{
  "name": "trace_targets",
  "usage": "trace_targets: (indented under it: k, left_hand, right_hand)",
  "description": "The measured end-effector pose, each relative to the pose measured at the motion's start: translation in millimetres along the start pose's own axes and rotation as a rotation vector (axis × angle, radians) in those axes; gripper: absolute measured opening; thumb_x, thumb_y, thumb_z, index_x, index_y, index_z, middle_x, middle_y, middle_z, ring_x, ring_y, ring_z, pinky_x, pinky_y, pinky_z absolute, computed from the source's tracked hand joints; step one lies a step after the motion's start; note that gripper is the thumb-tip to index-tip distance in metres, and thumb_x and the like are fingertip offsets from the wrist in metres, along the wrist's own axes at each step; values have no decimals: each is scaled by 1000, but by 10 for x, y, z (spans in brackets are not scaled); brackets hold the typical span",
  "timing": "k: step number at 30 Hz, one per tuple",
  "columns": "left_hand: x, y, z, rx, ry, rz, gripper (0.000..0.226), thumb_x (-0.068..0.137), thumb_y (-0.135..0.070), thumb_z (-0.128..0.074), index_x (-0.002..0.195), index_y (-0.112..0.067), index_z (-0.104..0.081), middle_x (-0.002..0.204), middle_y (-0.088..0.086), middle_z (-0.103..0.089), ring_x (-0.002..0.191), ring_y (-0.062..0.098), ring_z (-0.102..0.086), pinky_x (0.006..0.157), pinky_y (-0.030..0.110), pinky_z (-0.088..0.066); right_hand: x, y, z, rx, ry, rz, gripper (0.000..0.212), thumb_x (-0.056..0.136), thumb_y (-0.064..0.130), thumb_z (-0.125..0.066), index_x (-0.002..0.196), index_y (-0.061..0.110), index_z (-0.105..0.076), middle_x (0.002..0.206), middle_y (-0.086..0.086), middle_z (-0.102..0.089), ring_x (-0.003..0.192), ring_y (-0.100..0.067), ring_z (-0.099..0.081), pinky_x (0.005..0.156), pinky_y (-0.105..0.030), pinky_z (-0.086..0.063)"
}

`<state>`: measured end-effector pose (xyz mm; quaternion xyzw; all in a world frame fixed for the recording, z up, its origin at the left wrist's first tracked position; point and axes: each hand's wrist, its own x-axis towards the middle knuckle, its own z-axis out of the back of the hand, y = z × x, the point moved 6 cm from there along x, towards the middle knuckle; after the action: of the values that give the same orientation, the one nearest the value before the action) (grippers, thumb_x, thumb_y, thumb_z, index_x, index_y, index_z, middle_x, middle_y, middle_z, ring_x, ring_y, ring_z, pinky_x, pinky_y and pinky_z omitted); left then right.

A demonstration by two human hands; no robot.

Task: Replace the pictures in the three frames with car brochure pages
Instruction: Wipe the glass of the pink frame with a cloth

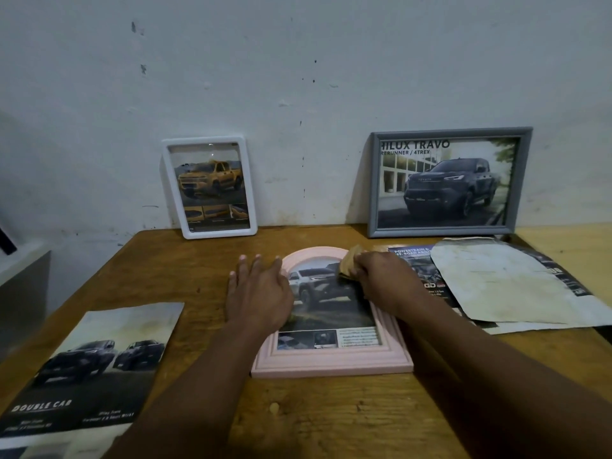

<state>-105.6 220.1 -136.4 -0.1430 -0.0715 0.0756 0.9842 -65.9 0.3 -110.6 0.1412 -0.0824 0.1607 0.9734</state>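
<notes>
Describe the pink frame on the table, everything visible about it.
The pink frame lies flat, face up, on the wooden table, in front of the two frames leaning on the wall. It has an arched top, a squared stepped-moulding base and a matte painted look. It holds a brochure page showing a pickup, small photos and text. The left hand rests flat on its left edge; the right hand presses a tan cloth near the upper right.

We think this is a room in a home. A worn wooden table (pixel 185 266) stands against a white wall (pixel 298 77) with dark marks and chipped paint. At the back of the table, two frames (pixel 209 187) lean on that wall. Loose car pages (pixel 89 369) lie on the table's front left.
</notes>
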Motion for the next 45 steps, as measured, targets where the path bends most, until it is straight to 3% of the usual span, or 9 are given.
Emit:
trace_targets:
  k: [4,8,11,16,21,26,35,41,45]
  left_hand:
    - [-3,-14,13,48,20,5,54,106,-49,-23,158,-35,-29,167,7,-23,156,31,-4,123,51,-5]
    - [-25,-40,46,61,32,12,55,106,-50,-21,158,-34,-29,167,10,-23,156,33,-6,124,53,-5]
    - [-63,-59,135,107,-19,8,62,104,-57,-17,159,-28,-27,166,12,-24,153,35,-16,123,54,-14]
    - [-183,-185,359,181,-79,37,69,99,-67,-27,148,-20,-38,146,13,-50,129,33,-50,101,48,-45]
    - [-305,-150,461,130,127,133,57,92,-63,-50,127,-19,-58,110,3,-64,96,23,-63,85,40,-56]
    - [-430,-159,464,-38,276,154,42,94,-41,-63,126,-13,-58,91,0,-58,80,17,-62,69,29,-57]
    - [-181,-65,533,-497,66,128,28,96,-37,-62,114,-16,-60,108,6,-66,88,19,-67,73,36,-62]
    - [227,-165,784,-594,-155,57,67,97,-46,-59,152,-18,-33,156,12,-31,137,34,-43,105,46,-44]
    - [499,-214,803,-668,-173,9,75,99,-42,-60,159,-23,-18,165,5,-17,147,33,-30,114,47,-35]
  right_hand:
    - [-190,-76,194,25,-9,-52,19,97,26,-57,96,16,-73,95,-5,-70,84,-21,-63,75,-33,-53]
    - [-499,-151,622,69,229,-4,18,99,29,-57,92,24,-73,81,8,-65,73,-7,-60,58,-18,-40]
    - [-886,-240,911,31,370,30,17,99,34,-57,85,34,-66,81,8,-66,72,-6,-63,63,-21,-48]
    - [-1291,-218,826,-77,622,52,22,96,31,-60,116,32,-67,109,14,-66,97,-4,-62,81,-20,-52]
    - [-876,-72,693,48,304,-118,44,92,49,-62,128,24,-57,119,1,-67,95,-13,-62,82,-27,-54]
    - [-634,193,397,174,335,-238,52,90,46,-66,131,21,-48,112,-1,-60,77,-13,-58,59,-25,-51]
    - [-323,215,607,363,-27,-213,63,87,39,-70,140,23,-40,130,-7,-60,100,-27,-63,76,-40,-59]
    - [20,298,840,554,-263,-56,63,88,31,-71,141,27,-37,145,-6,-46,127,-29,-51,97,-49,-53]
    - [290,308,773,625,-247,-30,67,88,23,-70,144,32,-32,149,-4,-40,130,-26,-48,99,-46,-51]
